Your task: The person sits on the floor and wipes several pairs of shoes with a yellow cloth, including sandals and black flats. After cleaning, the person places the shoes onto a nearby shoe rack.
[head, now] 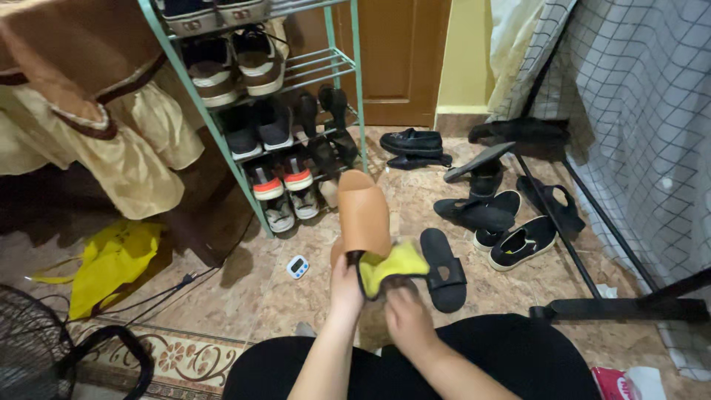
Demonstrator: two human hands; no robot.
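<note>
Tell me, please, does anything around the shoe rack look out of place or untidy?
Yes. Several black shoes lie scattered on the floor right of the green shoe rack, one black sandal tipped up on another. A small white timer sits loose on the tiles, and a yellow bag lies crumpled.

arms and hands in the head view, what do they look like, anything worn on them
Both forearms are bare up to the picture's bottom edge: no sleeves in view. The left hand and right hand wear no gloves, and no watch, bracelet or ring shows. Fingers look slim. Below them the person wears black clothing.
</note>
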